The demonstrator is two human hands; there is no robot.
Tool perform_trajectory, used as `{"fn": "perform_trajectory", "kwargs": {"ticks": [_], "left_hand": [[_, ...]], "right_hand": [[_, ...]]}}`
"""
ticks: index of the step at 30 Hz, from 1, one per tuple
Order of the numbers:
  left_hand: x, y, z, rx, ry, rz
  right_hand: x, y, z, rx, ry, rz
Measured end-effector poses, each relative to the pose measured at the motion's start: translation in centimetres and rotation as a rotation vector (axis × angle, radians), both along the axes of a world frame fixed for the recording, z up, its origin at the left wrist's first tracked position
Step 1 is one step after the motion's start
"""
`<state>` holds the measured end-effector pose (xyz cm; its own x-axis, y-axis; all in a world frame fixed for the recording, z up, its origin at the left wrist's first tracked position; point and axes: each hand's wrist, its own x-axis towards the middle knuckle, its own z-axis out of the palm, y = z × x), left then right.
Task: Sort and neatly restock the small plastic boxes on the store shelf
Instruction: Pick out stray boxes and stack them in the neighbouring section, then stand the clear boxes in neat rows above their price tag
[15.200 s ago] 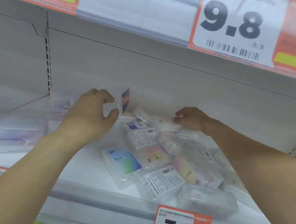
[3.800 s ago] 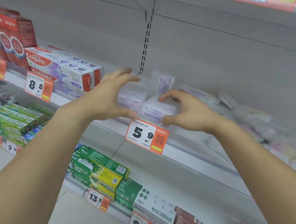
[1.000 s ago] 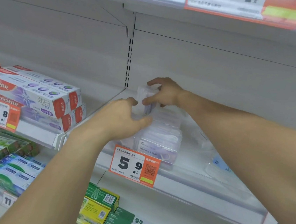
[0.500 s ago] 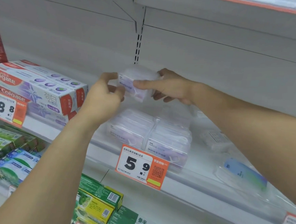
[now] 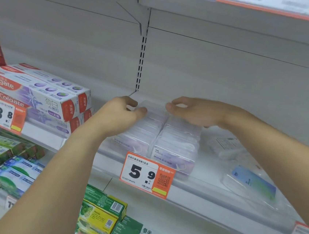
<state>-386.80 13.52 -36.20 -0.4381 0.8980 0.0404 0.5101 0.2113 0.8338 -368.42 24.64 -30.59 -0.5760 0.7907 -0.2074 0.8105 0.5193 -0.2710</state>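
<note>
Two neat rows of clear plastic boxes with purple labels [image 5: 175, 149] stand on the white shelf [image 5: 208, 198] behind the 5.9 price tag [image 5: 146, 175]. At the back of the left row lies one more clear box [image 5: 153, 108]. My left hand [image 5: 120, 113] pinches its left end and my right hand [image 5: 194, 110] rests fingertips on its right end. Further right a loose white box [image 5: 225, 145] and a blue-labelled box [image 5: 251, 181] lie flat.
Colgate toothpaste cartons [image 5: 38, 93] are stacked on the shelf section to the left, with an 8.8 tag [image 5: 7, 115]. Green and yellow cartons [image 5: 101, 214] fill the lower shelves. A slotted upright [image 5: 141, 62] runs down the back wall behind my hands.
The clear box that both hands held up in the air half a second ago has come down onto the back of the left row. Both hands lowered with it.
</note>
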Motion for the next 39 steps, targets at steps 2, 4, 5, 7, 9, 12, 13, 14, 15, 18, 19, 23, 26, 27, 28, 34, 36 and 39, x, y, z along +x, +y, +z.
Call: {"fn": "perform_trajectory", "kwargs": {"ticks": [2, 4, 5, 7, 9, 12, 13, 14, 15, 18, 19, 23, 26, 27, 28, 34, 36, 39], "left_hand": [[0.6, 0.1, 0.1, -0.012, 0.085, -0.002], [1.1, 0.3, -0.1, -0.019, 0.172, 0.015], [1.2, 0.4, -0.1, -0.020, 0.210, 0.018], [1.6, 0.3, -0.2, 0.024, 0.288, -0.022], [1.7, 0.1, 0.0, 0.090, 0.372, -0.126], [1.8, -0.3, 0.3, 0.057, 0.426, -0.231], [1.9, -0.4, 0.4, 0.046, 0.429, -0.227], [2.0, -0.5, 0.4, 0.050, 0.438, -0.214], [2.2, -0.5, 0.5, 0.062, 0.456, -0.201], [2.7, -0.8, 0.9, 0.087, 0.527, -0.188], [2.9, -0.8, 1.1, 0.079, 0.558, -0.189], [3.7, -0.8, 1.4, 0.011, 0.621, -0.189], [4.0, -0.5, 1.2, -0.008, 0.630, -0.171], [4.1, -0.4, 1.2, -0.025, 0.636, -0.161], [4.3, -0.4, 1.3, -0.043, 0.642, -0.149], [7.5, -0.6, 3.2, 0.153, 0.582, -0.157], [10.2, -0.6, 4.3, 0.276, 0.520, -0.204], [15.2, -0.2, 5.3, 0.388, 0.459, -0.333]], "right_hand": [[1.3, -1.3, -0.7, -0.053, -0.068, -0.007], [1.7, -2.5, -2.0, 0.009, -0.043, 0.010], [1.8, -2.8, -2.6, 0.044, 0.011, 0.012], [1.8, -3.3, -3.4, 0.067, 0.118, -0.001], [2.1, -4.0, -3.7, 0.071, 0.177, -0.059], [2.5, -5.6, -4.1, 0.088, 0.186, -0.049], [2.5, -6.2, -4.3, 0.078, 0.185, -0.042], [2.5, -6.6, -4.6, 0.060, 0.197, -0.056], [2.5, -6.9, -4.9, 0.046, 0.216, -0.081], [2.2, -7.4, -5.2, 0.062, 0.227, -0.112], [2.1, -7.6, -5.2, 0.091, 0.204, -0.104], [1.7, -8.2, -5.2, 0.233, 0.107, -0.052], [1.5, -8.3, -5.0, 0.219, 0.084, -0.034], [1.6, -8.2, -4.9, 0.188, 0.081, -0.021], [1.9, -8.2, -4.6, 0.149, 0.086, -0.008], [9.4, -8.8, -1.3, 0.355, 0.256, -0.007], [14.0, -8.9, -0.4, 0.402, 0.296, -0.034], [21.4, -9.2, -1.2, 0.472, 0.277, -0.088]]}}
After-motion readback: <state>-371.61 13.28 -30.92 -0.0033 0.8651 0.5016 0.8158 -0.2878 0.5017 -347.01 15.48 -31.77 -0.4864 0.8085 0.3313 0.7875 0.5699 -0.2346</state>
